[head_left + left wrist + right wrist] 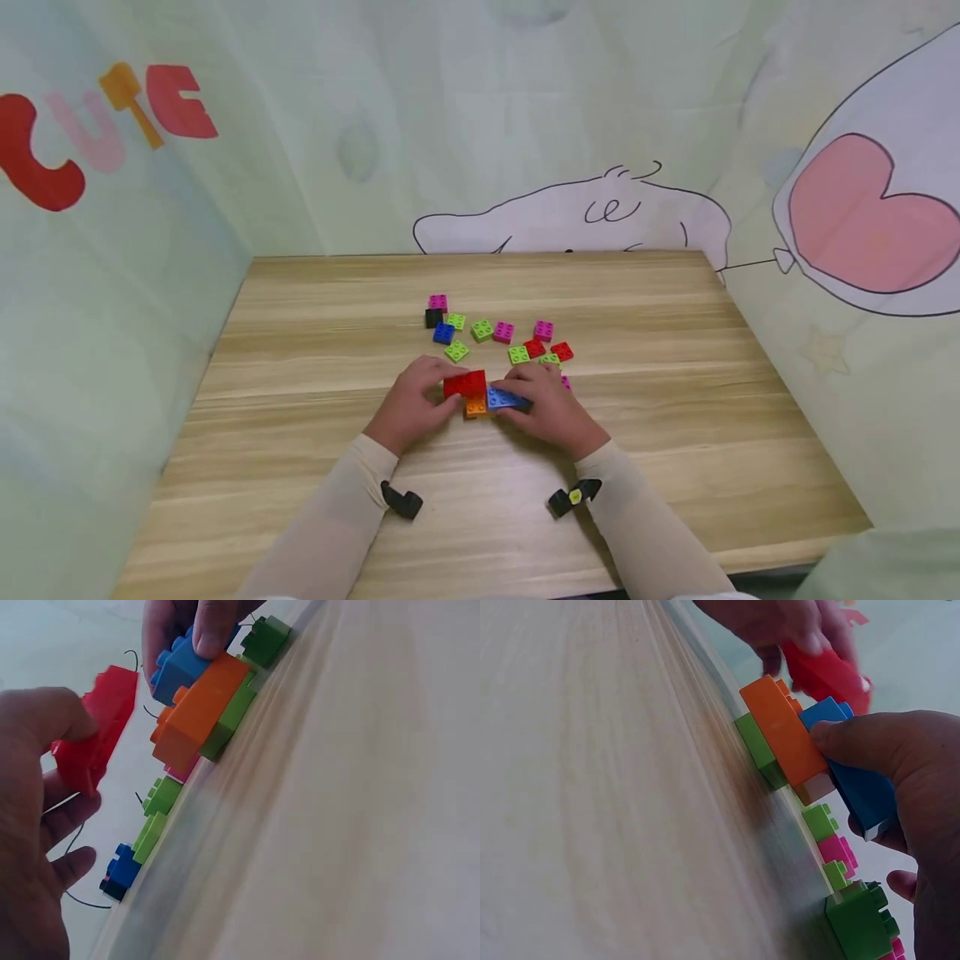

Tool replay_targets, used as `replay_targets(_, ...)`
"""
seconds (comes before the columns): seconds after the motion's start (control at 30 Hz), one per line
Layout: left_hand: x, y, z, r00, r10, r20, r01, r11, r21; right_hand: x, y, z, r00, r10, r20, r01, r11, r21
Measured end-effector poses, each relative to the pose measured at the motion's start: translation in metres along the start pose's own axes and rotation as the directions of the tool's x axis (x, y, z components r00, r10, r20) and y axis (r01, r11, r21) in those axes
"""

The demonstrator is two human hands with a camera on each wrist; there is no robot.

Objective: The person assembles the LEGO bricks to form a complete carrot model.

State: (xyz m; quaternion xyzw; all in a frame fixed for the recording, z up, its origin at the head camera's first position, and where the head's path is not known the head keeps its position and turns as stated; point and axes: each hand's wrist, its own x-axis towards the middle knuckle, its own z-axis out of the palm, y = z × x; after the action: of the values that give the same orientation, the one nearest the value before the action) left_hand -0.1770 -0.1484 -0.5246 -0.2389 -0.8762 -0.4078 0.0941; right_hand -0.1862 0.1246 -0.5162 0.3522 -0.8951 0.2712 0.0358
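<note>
My left hand (420, 402) holds a long red brick (467, 382) between thumb and fingers. In the left wrist view the red brick (105, 724) is tilted and stands apart from an orange brick (196, 712). That orange brick lies on a green brick (761, 754), low over the tabletop. On the orange brick's right part sits a long blue brick (855, 784), which juts out past its end. My right hand (547, 408) pinches the blue brick, with its thumb on the near side. The right fingers partly cover the blue brick's far end.
Loose bricks lie beyond my hands: a black brick (433, 317), a dark blue brick (443, 333), several light green and pink ones, and a red brick (562, 351). A dark green brick (859, 922) is beside my right hand. Fabric walls border the wooden table (300, 333).
</note>
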Motion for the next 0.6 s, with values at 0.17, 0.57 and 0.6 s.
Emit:
replay_targets(0.17,-0.0134,0.0041,-0.0048,0.996,0.037,0.082,-0.032,0.998,-0.055,-0.0005,0.0008,0.0024,1.000,-0.004,-0.008,0.004,1.000,0.006)
replay_targets(0.57,-0.0080,0.0093,-0.0023,0.992,0.100,0.076,-0.104,0.994,0.045,0.0003,0.0067,0.0037,0.999,-0.030,-0.022,0.031,0.999,0.013)
replay_targets(0.6,-0.0078,0.0104,-0.0025,0.992,0.098,0.077,-0.102,0.994,0.047,0.0001,0.0066,0.0037,0.999,-0.030,-0.023,0.030,0.999,0.011)
